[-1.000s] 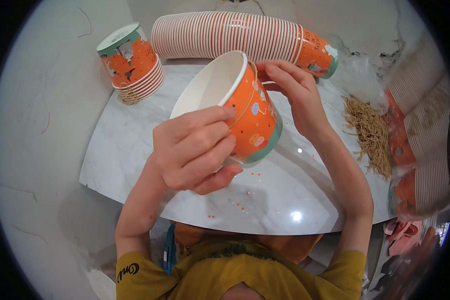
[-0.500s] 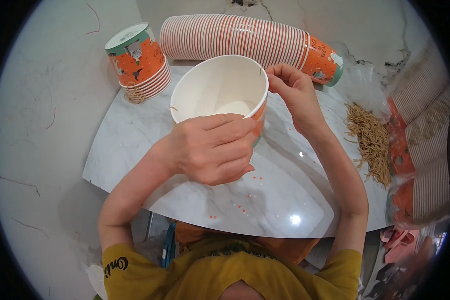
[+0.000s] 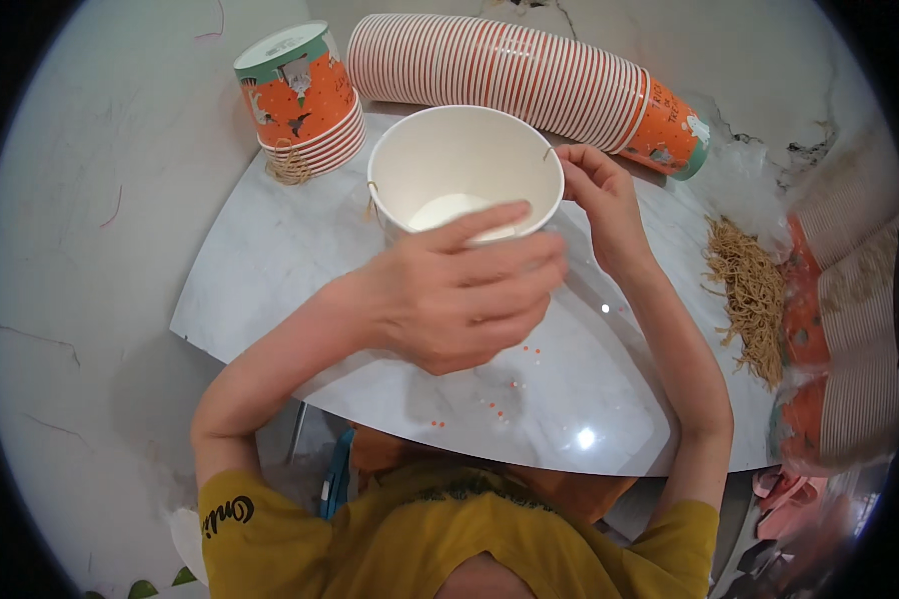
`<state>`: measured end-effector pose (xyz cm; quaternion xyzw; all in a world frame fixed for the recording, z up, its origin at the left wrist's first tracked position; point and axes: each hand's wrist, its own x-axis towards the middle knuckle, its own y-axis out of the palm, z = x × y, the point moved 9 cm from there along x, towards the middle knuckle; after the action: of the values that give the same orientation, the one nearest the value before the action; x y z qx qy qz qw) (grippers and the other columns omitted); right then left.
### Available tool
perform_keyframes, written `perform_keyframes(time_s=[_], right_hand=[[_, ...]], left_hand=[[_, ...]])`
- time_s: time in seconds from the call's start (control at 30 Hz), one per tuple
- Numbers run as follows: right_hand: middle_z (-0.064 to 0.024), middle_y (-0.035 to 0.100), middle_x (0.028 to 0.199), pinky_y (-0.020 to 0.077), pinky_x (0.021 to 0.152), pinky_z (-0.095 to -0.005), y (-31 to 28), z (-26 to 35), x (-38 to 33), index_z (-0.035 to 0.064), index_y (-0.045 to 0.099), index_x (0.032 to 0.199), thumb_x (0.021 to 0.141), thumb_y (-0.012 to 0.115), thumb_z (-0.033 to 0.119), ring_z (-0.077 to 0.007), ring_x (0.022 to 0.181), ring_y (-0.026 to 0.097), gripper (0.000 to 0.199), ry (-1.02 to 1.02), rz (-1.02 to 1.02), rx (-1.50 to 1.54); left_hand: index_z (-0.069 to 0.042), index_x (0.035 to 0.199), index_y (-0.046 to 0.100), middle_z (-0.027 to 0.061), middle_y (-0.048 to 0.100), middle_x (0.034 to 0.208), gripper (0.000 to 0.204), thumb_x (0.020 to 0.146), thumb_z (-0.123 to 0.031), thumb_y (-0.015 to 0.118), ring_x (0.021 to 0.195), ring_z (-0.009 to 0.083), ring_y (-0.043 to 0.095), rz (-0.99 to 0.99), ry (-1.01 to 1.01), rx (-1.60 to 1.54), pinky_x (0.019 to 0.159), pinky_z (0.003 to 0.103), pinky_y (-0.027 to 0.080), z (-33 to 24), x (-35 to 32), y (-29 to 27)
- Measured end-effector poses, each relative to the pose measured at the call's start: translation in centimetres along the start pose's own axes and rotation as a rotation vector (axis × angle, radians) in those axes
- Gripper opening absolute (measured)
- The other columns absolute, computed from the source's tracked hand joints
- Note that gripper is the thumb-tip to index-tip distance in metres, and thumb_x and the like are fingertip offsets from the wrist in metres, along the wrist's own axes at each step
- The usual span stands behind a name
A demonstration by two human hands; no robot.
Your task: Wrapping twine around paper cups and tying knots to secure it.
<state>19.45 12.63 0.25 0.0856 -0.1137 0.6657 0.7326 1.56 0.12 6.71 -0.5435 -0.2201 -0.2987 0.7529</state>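
Observation:
A large white-lined paper bucket [image 3: 464, 150] stands on the marble-patterned table, its open top facing me. Short bits of brown cord pass through its wall near the rim on both sides. My left hand [image 3: 459, 290] is in front of the bucket, fingers stretched and slightly apart, blurred at the tips. It overlaps the near rim; whether it touches is unclear. My right hand [image 3: 599, 195] is at the right of the rim, thumb and fingers pinched together beside the cord there. The cord between those fingertips is mostly hidden behind the bucket wall.
A long nested row of orange-and-white buckets [image 3: 499, 75] lies along the back. An upturned stack of orange buckets [image 3: 300, 95] stands back left, cord loops [image 3: 288, 165] at its rim. A pile of brown cords [image 3: 747, 295] and bagged buckets [image 3: 854, 309] are right. Tiny orange dots [image 3: 499, 411] lie nearby.
My left hand has loosened from the bucket's near rim, and its fingers have spread and shifted right. The bucket sits more upright, its left cord more visible. My right hand stays at the right rim.

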Motion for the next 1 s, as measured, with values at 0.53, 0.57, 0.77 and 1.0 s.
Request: perform_keyframes(time_s=[0.53, 0.57, 0.77, 1.0], right_hand=[[-0.0037, 0.067, 0.088, 0.0468, 0.068, -0.025, 0.0, -6.9, -1.7, 0.0005, 0.066, 0.098, 0.096, 0.058, 0.01, -0.0091, 0.076, 0.059, 0.013, 0.34, 0.071, -0.02], [-0.0034, 0.068, 0.089, 0.0464, 0.068, -0.0251, 0.0, -6.6, -1.9, -0.0002, 0.067, 0.101, 0.095, 0.058, 0.009, -0.0091, 0.076, 0.059, 0.014, 0.329, 0.043, -0.024], [-0.0026, 0.069, 0.09, 0.047, 0.069, -0.0259, -0.6, -6.7, -1.6, -0.0007, 0.068, 0.107, 0.094, 0.058, 0.004, -0.0085, 0.078, 0.059, 0.017, 0.297, 0.002, -0.077], [-0.0014, 0.068, 0.09, 0.0474, 0.07, -0.0244, -0.3, -7.5, -1.3, 0.0008, 0.067, 0.108, 0.098, 0.053, 0.008, -0.0077, 0.077, 0.058, 0.018, 0.326, 0.076, -0.142]], left_hand=[[-0.005, 0.098, 0.068, 0.0055, 0.066, 0.095, 0.033, 0.066, 0.003, 0.074, 0.094, 0.0291, 0.057, 0.057, -0.397, -0.022, 0.08, 0.038, 0.047, 5.7, -4.9, -3.0], [-0.005, 0.098, 0.068, 0.0055, 0.066, 0.095, 0.033, 0.066, 0.003, 0.074, 0.094, 0.0291, 0.057, 0.054, -0.4, -0.017, 0.08, 0.038, 0.047, 5.7, -4.8, -2.7], [-0.002, 0.096, 0.066, 0.0075, 0.066, 0.093, 0.024, 0.074, 0.006, 0.071, 0.09, 0.0271, 0.059, -0.091, -0.552, -0.161, 0.081, 0.036, 0.047, 7.0, -6.1, -2.3], [0.003, 0.097, 0.065, 0.0051, 0.067, 0.086, 0.014, 0.089, -0.008, 0.07, 0.079, 0.0126, 0.062, -0.476, -0.893, -0.324, 0.073, 0.025, 0.048, 12.8, -9.4, -3.5]])
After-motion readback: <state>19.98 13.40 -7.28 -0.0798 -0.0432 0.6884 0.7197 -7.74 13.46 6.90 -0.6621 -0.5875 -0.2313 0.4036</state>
